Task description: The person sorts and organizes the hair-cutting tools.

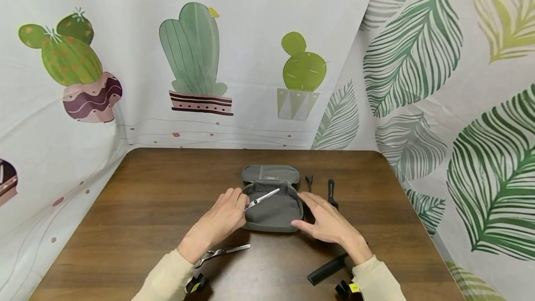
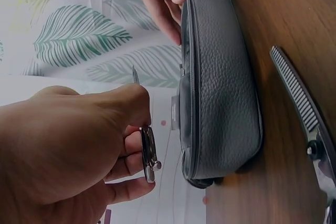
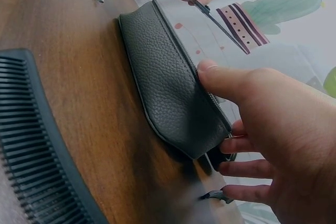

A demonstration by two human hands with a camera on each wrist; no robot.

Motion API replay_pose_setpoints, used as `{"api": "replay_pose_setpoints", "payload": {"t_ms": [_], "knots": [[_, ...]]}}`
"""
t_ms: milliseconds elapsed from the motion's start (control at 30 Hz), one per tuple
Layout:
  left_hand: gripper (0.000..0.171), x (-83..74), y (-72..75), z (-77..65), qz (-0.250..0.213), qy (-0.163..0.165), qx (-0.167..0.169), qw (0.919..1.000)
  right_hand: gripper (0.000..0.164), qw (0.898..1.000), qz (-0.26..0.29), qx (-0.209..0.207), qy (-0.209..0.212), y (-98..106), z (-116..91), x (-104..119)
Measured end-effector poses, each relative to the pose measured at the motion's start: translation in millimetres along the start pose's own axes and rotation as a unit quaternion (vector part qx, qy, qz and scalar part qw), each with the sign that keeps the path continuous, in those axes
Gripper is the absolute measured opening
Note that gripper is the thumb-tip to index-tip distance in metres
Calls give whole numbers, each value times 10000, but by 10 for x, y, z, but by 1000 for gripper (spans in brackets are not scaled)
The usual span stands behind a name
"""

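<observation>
In the head view my left hand [image 1: 225, 210] holds a pair of scissors [image 1: 262, 199] by the handles, its smooth blades angled over the left part of an open grey zip case [image 1: 271, 227]. The left wrist view shows the finger rings [image 2: 148, 156] against the curled fingers; the palm hides part of the scissors. My right hand [image 1: 326, 217] rests at the case's right end, thumb on the rim and other fingers spread along the side. The case has pebbled, leather-like walls [image 3: 163, 72], and its lid [image 1: 284, 171] is folded back.
Thinning scissors [image 1: 225, 251] with a toothed blade lie left of the case, towards me. A black comb [image 1: 327, 269] lies near my right forearm. Beyond my right hand are a black-handled tool [image 1: 331, 190] and a small dark forked item [image 1: 309, 180]. Patterned curtains hang behind the wooden table [image 1: 167, 175].
</observation>
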State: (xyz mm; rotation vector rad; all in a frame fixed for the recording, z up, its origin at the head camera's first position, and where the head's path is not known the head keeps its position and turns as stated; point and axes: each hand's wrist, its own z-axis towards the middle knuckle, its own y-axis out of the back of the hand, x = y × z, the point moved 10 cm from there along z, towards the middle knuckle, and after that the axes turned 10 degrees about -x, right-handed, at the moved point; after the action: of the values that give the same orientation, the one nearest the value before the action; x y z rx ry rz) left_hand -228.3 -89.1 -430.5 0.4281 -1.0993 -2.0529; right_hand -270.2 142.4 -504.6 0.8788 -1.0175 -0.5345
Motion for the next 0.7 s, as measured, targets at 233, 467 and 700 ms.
{"api": "replay_pose_setpoints", "payload": {"t_ms": [233,467,700], "knots": [[29,-100,4,27,179,-323,-141,9992,78,9979,-52,-504,408,166,27,114],[25,-178,23,95,368,-516,-159,9979,74,9850,-89,-1221,1215,411,83,472],[25,-222,-22,171,339,-455,55,9984,68,9579,-331,-1686,2302,435,107,918]]}}
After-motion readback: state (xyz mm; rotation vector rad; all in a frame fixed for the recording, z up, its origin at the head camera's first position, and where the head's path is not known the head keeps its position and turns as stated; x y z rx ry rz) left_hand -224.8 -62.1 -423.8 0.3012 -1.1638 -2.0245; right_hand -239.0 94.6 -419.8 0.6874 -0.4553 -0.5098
